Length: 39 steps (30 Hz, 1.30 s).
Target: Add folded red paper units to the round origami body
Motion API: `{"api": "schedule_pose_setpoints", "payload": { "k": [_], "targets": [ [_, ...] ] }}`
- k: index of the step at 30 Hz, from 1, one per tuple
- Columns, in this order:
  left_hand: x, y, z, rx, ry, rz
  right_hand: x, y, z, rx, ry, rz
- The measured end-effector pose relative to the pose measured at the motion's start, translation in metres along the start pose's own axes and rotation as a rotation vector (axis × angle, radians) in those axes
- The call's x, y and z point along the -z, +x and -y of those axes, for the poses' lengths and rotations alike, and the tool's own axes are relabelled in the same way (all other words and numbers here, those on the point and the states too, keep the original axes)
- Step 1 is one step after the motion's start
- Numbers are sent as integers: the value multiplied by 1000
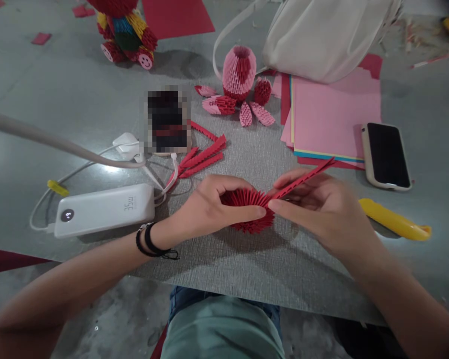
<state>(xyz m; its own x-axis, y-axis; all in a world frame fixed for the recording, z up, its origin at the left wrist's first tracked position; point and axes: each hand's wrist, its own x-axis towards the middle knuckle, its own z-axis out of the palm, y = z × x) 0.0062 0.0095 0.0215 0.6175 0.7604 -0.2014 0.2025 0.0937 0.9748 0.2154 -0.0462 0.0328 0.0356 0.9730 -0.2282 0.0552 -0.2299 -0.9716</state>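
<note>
My left hand [220, 204] is wrapped round a round red folded-paper piece [249, 227], its thumb lying across the pleated top. In my right hand [314, 199], pinched between thumb and fingers, is a strip of stacked red paper pieces [305, 180]. The near end of that strip meets the right side of the round piece; whether it is joined there I cannot tell. More red folded-paper strips [204, 157] lie on the table beyond my left hand. Farther off stands a pink and red folded-paper body [239, 75], with several small pink and red parts around its base.
A white power bank [105, 210] with cables lies left, near a phone with a blurred screen [167, 122]. Right are coloured paper sheets [329, 114], another phone [387, 157] and a yellow cutter [394, 219]. A white bag [318, 40] and a paper figure [127, 35] stand behind.
</note>
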Motion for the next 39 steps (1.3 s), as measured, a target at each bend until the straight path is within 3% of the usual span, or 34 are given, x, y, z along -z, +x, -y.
{"api": "schedule_pose_setpoints", "payload": {
  "k": [8, 13, 23, 32, 39],
  "targets": [
    [0, 0, 1, -10, -109, -12, 9, 9, -5, 4, 179, -21],
    [-1, 2, 8, -41, -244, -53, 10, 12, 1, -123, 266, 21],
    [0, 0, 4, -7, -190, -51, 6, 10, 1, -232, 331, 90],
    [0, 0, 2, -22, -143, -59, 4, 11, 2, -264, 286, 59],
    [-1, -1, -1, -27, -111, -87, 4, 9, -7, -163, 174, 59]
  ]
}}
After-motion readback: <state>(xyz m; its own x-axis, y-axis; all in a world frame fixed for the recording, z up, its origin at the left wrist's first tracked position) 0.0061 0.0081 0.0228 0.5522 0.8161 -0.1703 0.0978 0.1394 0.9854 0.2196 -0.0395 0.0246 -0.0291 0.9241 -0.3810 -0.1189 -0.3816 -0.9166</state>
